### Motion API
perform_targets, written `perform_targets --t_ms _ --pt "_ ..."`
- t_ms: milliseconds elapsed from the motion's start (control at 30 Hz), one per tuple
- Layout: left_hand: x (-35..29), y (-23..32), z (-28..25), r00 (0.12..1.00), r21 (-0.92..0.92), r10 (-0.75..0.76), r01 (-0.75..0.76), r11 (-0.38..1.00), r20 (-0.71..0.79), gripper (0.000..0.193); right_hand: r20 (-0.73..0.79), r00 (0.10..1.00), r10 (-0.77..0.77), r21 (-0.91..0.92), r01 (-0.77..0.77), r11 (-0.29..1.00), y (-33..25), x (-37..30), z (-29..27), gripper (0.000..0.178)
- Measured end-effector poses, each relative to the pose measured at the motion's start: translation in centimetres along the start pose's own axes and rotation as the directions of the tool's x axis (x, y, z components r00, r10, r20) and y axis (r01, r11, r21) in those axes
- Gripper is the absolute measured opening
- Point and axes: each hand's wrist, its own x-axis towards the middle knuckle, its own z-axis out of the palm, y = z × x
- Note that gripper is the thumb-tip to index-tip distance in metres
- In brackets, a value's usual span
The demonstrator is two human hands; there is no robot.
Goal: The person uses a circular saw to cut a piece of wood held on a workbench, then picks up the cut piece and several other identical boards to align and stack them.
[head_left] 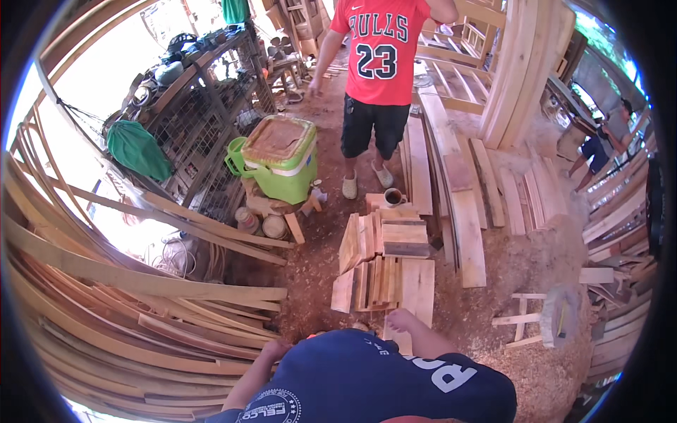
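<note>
My right hand [400, 321], its fingers curled, is by the near end of a pale flat board [418, 285]; what it holds, if anything, is hidden. On the left, my left hand [275, 349] is beside my dark blue shirt, close to the ends of long stacked planks [211, 331]. Its fingers are too small and partly hidden to read. Just ahead of both hands stands a pile of short cut wood blocks [379, 282], some on edge and others flat on top [405, 235]. A dark-filled cup [393, 197] rests at the pile's far end.
A person in a red jersey [381, 53] stands beyond the pile. Left of them is a green cooler [282, 158] with a dusty lid. Long boards [462, 211] lie to the right, near a small wooden stool [557, 317]. Another person [610, 137] is at far right.
</note>
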Motion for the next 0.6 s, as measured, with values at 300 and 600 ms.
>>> perform_targets --t_ms 300,600 --pt "2.0 2.0 -1.2 1.000 -0.005 0.027 -0.027 1.000 -0.009 0.050 -0.124 0.990 0.072 0.013 -0.071 0.997 0.9 -1.8 0.0 0.027" --pt "1.9 3.1 -1.6 0.992 0.123 0.123 -0.120 0.985 -0.022 0.049 -0.090 0.990 0.107 0.042 -0.103 0.994 -0.3 -1.6 0.3 0.027"
